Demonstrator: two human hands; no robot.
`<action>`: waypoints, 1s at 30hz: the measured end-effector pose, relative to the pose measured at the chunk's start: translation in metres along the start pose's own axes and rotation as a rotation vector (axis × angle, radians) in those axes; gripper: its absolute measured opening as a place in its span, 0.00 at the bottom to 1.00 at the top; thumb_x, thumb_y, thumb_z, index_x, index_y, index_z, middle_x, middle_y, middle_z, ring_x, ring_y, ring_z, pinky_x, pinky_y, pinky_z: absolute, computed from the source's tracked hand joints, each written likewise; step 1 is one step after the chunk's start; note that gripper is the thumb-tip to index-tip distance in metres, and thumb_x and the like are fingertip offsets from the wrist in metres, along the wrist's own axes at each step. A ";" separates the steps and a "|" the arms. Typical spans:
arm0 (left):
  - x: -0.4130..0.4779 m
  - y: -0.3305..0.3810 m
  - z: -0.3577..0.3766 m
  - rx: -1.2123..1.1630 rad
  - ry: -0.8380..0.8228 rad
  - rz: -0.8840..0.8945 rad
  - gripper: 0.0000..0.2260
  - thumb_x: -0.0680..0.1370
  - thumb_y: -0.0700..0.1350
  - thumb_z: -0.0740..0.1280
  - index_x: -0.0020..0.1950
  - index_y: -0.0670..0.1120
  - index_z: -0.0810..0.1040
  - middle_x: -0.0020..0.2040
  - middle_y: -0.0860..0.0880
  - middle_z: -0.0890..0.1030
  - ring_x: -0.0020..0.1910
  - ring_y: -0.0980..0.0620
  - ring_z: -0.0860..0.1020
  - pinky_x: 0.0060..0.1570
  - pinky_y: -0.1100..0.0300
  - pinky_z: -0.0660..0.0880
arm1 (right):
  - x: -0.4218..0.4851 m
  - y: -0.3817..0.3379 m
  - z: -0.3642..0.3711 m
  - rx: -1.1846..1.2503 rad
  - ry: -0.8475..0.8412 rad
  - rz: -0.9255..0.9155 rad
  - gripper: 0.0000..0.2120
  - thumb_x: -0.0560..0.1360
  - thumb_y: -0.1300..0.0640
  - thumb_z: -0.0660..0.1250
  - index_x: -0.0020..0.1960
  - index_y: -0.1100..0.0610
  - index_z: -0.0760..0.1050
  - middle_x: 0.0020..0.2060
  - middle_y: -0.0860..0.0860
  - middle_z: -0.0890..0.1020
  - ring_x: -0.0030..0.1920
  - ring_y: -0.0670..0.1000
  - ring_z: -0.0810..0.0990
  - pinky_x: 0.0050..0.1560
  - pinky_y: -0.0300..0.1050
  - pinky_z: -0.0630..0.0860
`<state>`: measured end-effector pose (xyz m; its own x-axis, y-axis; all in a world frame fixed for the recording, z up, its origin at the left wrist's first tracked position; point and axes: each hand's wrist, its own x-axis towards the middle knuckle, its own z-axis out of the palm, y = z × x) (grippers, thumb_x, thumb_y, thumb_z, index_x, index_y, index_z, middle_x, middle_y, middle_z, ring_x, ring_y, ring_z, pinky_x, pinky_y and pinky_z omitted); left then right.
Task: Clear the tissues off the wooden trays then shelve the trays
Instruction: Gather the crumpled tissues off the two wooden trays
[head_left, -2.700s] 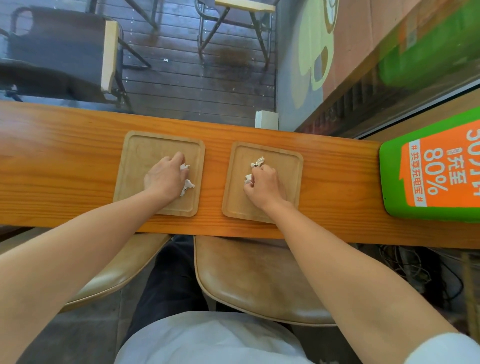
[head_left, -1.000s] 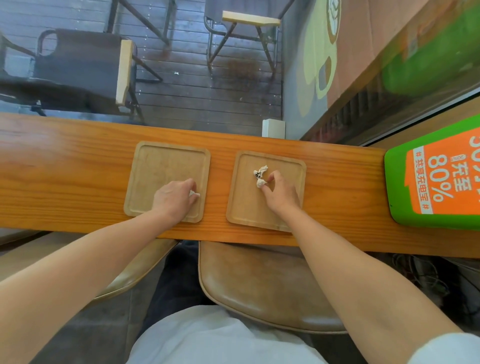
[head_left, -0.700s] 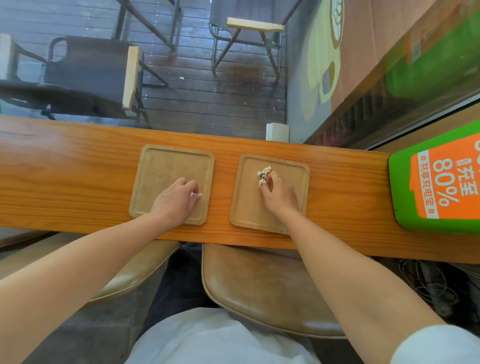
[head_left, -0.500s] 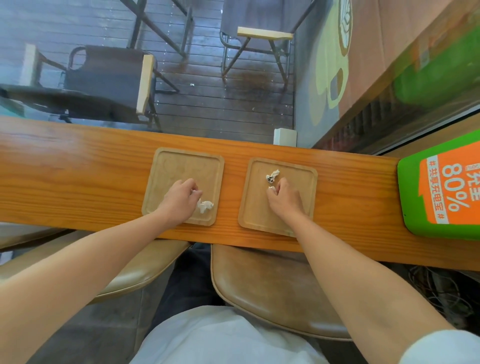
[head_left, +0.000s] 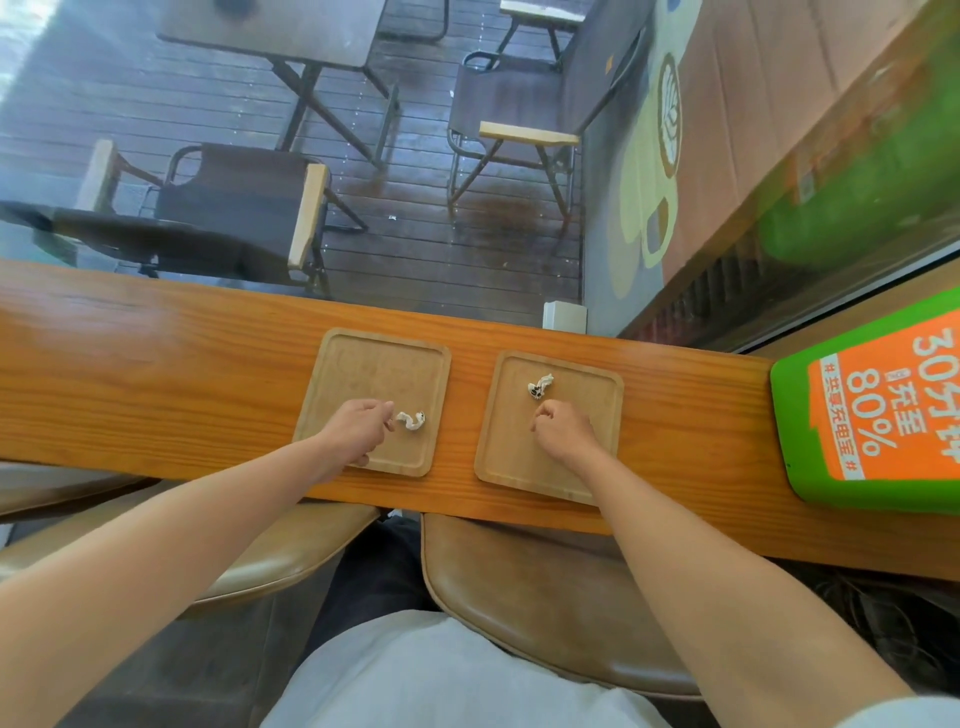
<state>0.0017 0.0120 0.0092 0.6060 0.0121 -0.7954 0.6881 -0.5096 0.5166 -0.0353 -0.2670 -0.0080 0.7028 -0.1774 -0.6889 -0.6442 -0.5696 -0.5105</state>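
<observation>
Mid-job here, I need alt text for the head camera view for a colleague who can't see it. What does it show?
Two bare hands reach over two wooden trays lying side by side on a wooden counter; each tray holds one crumpled tissue. The left hand is beside the tissue on the left tray; the right hand is just below the tissue on the right tray. Neither tissue is gripped.

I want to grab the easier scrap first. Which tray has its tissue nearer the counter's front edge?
The left tray: its tissue lies low by the right rim; the right tray holds its tissue farther back.

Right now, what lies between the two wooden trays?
Head view: only a bare strip of counter separates the left tray from the right tray.
</observation>
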 end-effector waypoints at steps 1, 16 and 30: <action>-0.001 0.000 0.000 0.007 -0.013 0.007 0.16 0.81 0.53 0.59 0.39 0.46 0.74 0.26 0.52 0.66 0.26 0.53 0.64 0.27 0.60 0.64 | 0.000 -0.001 -0.003 0.000 -0.017 -0.005 0.13 0.77 0.63 0.55 0.45 0.57 0.78 0.47 0.52 0.80 0.47 0.51 0.75 0.47 0.45 0.70; 0.007 -0.002 0.014 0.269 0.041 0.162 0.09 0.81 0.50 0.64 0.45 0.47 0.79 0.38 0.49 0.80 0.30 0.52 0.72 0.30 0.58 0.68 | 0.015 0.001 -0.018 0.014 0.020 -0.004 0.09 0.82 0.56 0.56 0.57 0.55 0.74 0.49 0.52 0.78 0.46 0.52 0.75 0.34 0.42 0.67; 0.020 -0.005 0.023 0.594 0.222 0.241 0.15 0.76 0.59 0.67 0.55 0.52 0.68 0.39 0.47 0.78 0.37 0.46 0.78 0.36 0.52 0.75 | 0.038 -0.005 -0.018 -0.304 0.127 -0.159 0.15 0.80 0.47 0.58 0.66 0.45 0.60 0.42 0.50 0.79 0.39 0.51 0.78 0.40 0.51 0.79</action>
<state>0.0016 -0.0055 -0.0169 0.8263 -0.0174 -0.5629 0.2255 -0.9057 0.3589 -0.0001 -0.2857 -0.0218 0.8312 -0.1544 -0.5341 -0.4179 -0.8072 -0.4170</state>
